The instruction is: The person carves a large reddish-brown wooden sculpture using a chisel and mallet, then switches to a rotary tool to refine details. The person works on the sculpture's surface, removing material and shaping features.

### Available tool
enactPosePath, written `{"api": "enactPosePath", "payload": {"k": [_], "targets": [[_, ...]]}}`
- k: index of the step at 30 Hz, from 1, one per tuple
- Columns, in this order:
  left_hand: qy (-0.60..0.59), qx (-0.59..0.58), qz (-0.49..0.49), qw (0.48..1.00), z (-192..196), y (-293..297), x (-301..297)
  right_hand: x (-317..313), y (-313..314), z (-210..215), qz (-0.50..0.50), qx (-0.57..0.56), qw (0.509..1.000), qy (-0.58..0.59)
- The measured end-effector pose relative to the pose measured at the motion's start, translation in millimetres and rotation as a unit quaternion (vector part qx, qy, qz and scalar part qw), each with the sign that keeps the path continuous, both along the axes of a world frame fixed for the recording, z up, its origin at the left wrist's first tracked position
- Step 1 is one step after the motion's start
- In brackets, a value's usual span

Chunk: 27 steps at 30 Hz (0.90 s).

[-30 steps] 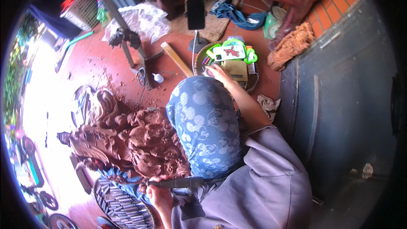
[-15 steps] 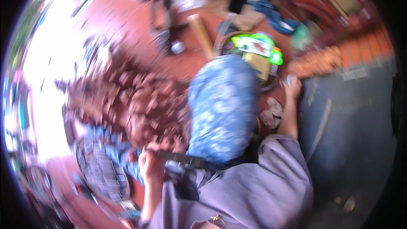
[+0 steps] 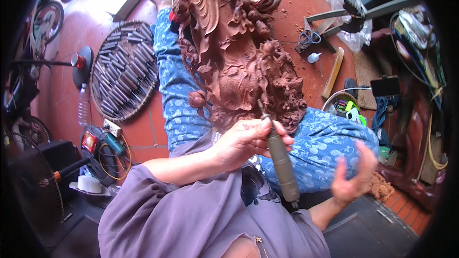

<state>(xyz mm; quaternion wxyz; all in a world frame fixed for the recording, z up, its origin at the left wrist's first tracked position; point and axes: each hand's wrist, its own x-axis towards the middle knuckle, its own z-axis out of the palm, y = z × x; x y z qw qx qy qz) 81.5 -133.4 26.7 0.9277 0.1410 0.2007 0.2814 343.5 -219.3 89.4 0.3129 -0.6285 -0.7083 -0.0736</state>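
A large reddish-brown carved wooden sculpture [image 3: 239, 52] lies across my lap, on blue patterned trousers [image 3: 320, 143]. My left hand [image 3: 244, 143] comes in on a purple sleeve and grips a grey-green cylindrical handpiece tool [image 3: 279, 157]. The tool's thin tip touches the carving's lower edge. My right hand [image 3: 351, 177] hovers to the right above my knee, fingers apart and slightly blurred, holding nothing.
A round woven tray [image 3: 98, 93] holding several chisels lies on the red tile floor at left, near a plastic bottle [image 3: 83, 107] and a power strip [image 3: 112, 126]. A fan [image 3: 33, 196] stands lower left. Scissors [image 3: 310, 37], a wooden stick [image 3: 333, 71] and a phone [image 3: 385, 86] lie to the right.
The view has swung around, so the carving now lies straight ahead. My right hand has come back from the basket at the right. My left hand has raised the tool to the carving.
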Motion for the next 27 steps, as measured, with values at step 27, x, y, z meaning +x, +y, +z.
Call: {"api": "enactPosePath", "payload": {"k": [27], "targets": [[0.000,-0.126,-0.007,0.992,-66.0,72.6,-47.0,-161.4,152.5,-64.8,0.150,-0.220,0.963,0.051]]}}
